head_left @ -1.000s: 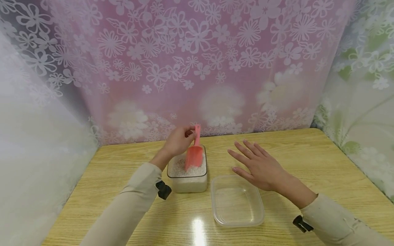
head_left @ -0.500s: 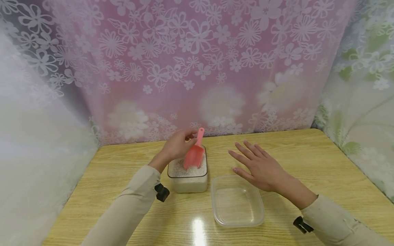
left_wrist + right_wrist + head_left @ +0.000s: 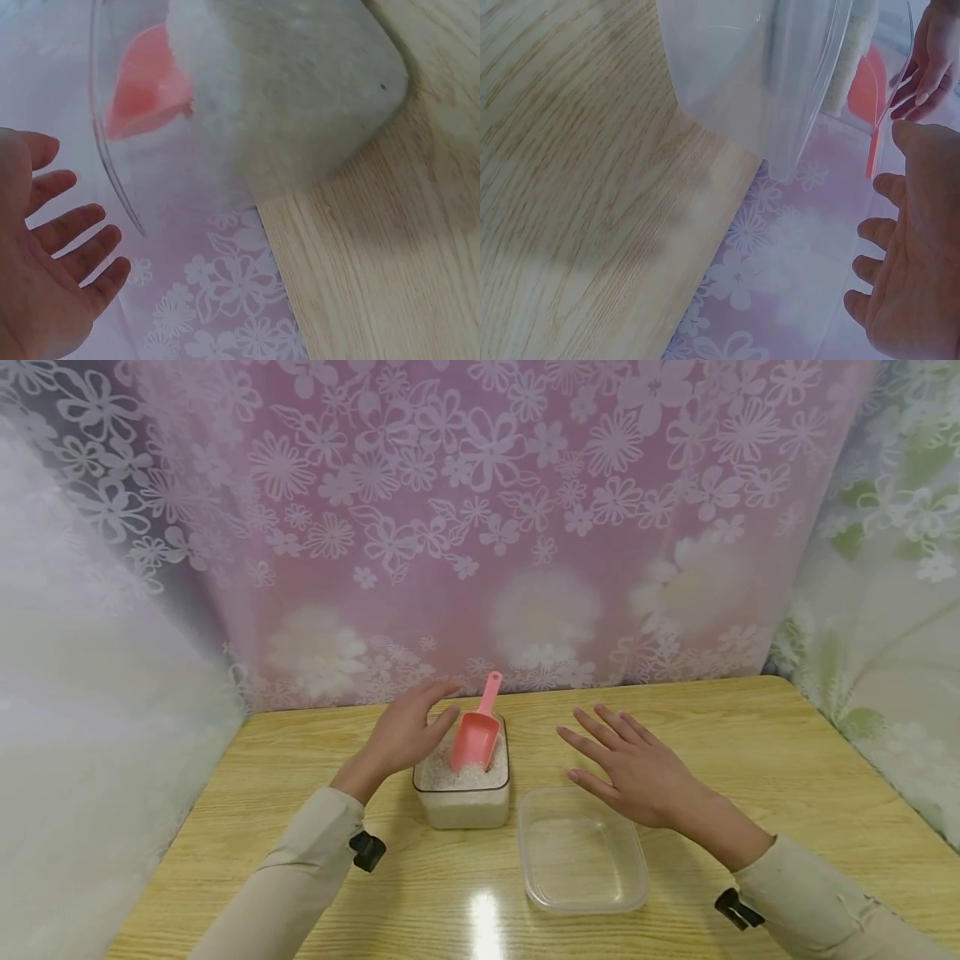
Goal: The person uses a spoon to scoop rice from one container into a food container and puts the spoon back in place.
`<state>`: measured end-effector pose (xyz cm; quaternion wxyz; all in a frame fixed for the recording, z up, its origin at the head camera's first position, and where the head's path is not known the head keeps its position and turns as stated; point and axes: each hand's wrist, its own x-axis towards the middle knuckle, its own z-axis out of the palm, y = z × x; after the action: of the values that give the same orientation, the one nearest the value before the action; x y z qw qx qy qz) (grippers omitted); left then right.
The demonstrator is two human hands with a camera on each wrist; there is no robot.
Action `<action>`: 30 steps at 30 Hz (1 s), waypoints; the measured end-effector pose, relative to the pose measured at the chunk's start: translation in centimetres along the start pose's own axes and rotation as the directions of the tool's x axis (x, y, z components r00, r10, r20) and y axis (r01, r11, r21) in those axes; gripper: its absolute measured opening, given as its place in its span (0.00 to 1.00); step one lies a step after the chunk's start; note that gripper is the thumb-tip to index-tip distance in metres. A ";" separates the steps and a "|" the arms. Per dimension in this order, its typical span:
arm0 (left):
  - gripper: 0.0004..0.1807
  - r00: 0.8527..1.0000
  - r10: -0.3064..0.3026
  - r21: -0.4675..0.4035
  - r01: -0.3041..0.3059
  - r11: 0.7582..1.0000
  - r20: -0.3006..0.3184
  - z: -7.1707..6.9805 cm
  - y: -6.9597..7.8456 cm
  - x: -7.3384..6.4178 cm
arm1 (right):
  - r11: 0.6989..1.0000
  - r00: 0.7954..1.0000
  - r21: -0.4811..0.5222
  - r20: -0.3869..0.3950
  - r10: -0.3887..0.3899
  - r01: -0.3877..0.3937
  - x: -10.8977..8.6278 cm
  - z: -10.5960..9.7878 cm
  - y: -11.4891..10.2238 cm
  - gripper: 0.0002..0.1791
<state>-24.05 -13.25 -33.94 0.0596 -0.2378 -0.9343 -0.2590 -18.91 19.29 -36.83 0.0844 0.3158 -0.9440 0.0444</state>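
A pink scoop (image 3: pixel 476 739) leans in a clear square container (image 3: pixel 465 810) filled with white rice-like grains (image 3: pixel 438 772). Its blade sits in the grains and its handle points up toward the back. My left hand (image 3: pixel 405 727) hovers beside the scoop at the container's left rim, fingers spread and holding nothing. In the left wrist view those fingers (image 3: pixel 82 217) stand apart from the container wall. My right hand (image 3: pixel 637 768) is held flat with fingers spread, over the back right corner of a second clear plastic container (image 3: pixel 581 860), which has nothing in it.
Both containers stand side by side on a wood-grain table (image 3: pixel 300 827). A pink flowered curtain (image 3: pixel 525 527) hangs along the back edge, and pale cloths hang at the left and right. Black clips (image 3: pixel 367 850) show at both sleeves.
My left hand has let go of the scoop's handle and drawn back to the left. The scoop stays leaning in the grains, its handle tipped slightly right. My right hand holds its place.
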 end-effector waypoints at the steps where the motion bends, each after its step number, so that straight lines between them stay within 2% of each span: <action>1: 0.23 1.000 0.012 0.019 -0.012 1.000 -0.005 0.0 -0.2 -0.2 | 1.000 1.000 0.000 0.001 -0.001 0.001 0.0 0.0 0.0 0.34; 8: 0.24 0.995 0.102 0.130 -0.099 0.987 -0.020 0.0 -1.4 -2.1 | 1.000 1.000 0.000 0.002 -0.003 0.003 0.2 0.2 -0.2 0.34; 13: 0.25 0.987 0.157 0.168 -0.150 0.974 -0.029 0.0 -1.9 -3.3 | 1.000 1.000 -0.002 0.003 -0.002 0.002 0.3 0.3 -0.3 0.34; 18: 0.26 0.985 0.169 0.194 -0.162 0.967 -0.017 0.0 -2.6 -4.2 | 1.000 1.000 0.004 0.002 -0.006 0.006 0.3 0.5 -0.4 0.34; 25: 0.27 0.987 0.156 0.238 -0.161 0.958 0.042 0.0 -3.2 -5.3 | 1.000 1.000 0.008 0.005 -0.012 0.012 0.5 0.6 -0.6 0.34; 30: 0.27 0.981 0.183 0.280 -0.192 0.940 0.059 0.1 -3.6 -5.9 | 1.000 1.000 -0.002 0.001 -0.018 0.018 0.6 0.6 -0.8 0.34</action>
<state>-20.55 -18.41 -37.06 0.1024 -0.3188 -0.9357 -0.1111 -19.00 18.25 -37.33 0.0845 0.3242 -0.9413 0.0424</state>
